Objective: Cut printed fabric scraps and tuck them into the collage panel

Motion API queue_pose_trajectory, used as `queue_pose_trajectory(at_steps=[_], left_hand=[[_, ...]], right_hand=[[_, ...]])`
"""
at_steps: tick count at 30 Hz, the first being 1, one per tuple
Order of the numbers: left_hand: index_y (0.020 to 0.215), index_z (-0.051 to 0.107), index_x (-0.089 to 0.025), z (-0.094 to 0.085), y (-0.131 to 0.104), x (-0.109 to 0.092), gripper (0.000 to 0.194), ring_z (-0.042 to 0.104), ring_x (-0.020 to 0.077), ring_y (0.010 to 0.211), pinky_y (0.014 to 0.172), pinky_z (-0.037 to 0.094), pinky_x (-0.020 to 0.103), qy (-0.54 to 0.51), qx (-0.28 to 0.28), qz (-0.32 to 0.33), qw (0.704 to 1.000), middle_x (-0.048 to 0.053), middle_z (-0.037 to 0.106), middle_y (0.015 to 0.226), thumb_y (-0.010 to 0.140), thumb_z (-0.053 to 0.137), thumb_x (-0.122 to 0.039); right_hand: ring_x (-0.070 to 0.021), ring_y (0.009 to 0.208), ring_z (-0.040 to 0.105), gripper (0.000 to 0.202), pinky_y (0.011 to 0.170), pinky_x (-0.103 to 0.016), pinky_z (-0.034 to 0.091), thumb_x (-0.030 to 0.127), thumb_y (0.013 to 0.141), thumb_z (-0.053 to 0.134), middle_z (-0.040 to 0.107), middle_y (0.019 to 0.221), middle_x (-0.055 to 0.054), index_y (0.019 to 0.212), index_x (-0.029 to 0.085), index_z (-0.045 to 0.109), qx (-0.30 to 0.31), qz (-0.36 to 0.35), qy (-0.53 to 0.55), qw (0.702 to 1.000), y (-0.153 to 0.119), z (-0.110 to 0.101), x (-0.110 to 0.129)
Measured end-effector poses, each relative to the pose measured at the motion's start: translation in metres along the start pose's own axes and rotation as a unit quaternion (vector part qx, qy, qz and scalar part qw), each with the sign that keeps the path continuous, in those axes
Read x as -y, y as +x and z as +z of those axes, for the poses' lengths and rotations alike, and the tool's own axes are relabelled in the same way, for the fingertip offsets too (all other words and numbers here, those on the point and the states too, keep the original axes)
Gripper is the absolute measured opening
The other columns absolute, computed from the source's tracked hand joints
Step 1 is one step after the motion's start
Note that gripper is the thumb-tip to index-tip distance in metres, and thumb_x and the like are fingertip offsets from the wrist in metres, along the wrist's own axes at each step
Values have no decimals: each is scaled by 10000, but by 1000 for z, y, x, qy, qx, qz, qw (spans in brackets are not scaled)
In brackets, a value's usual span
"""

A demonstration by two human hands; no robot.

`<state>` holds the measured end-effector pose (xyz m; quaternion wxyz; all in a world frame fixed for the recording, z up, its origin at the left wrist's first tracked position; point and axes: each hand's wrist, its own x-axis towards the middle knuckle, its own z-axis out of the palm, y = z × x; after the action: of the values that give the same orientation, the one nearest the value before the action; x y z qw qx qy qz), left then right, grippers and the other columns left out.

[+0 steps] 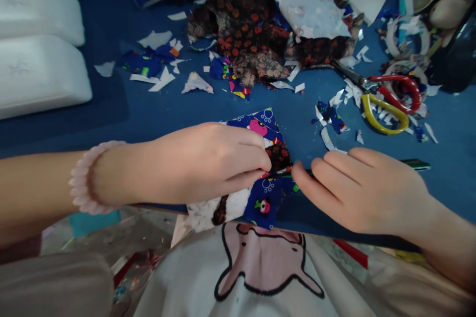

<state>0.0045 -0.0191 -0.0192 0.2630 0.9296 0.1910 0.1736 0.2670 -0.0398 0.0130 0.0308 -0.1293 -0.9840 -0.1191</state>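
Observation:
A patterned blue piece [264,203] with brown flowered patches and a white underside lies at the table's front edge. My left hand [211,161], with a pink bead bracelet at the wrist, is on top of it, its fingers pinched on the piece. Just to the right, my right hand [357,193] has its fingers curled round a thin dark green tool [416,164]. One end of the tool sticks out to the right of the hand; its other end reaches the piece beside my left fingertips. The left fingertips partly hide the contact.
Red and yellow handled scissors [386,104] lie at the right among paper scraps. Brown flowered material [253,29] is heaped at the back. Two white blocks [40,74] stand at the left. Tape rolls [407,37] and a dark object [459,57] are at the back right.

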Motion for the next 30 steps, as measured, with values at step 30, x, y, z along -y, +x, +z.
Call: queue_pose_trajectory(at_steps=[30], left_hand=[[827, 734, -156, 0, 10, 4, 254, 634, 138, 769, 688, 426, 232, -63, 20, -17, 998, 38, 732, 830, 967, 523, -133]], right_hand=[[-178, 632, 422, 274, 573, -327, 226, 34, 936, 427, 552, 640, -39, 880, 129, 677, 75, -56, -24, 995, 15, -10, -18]])
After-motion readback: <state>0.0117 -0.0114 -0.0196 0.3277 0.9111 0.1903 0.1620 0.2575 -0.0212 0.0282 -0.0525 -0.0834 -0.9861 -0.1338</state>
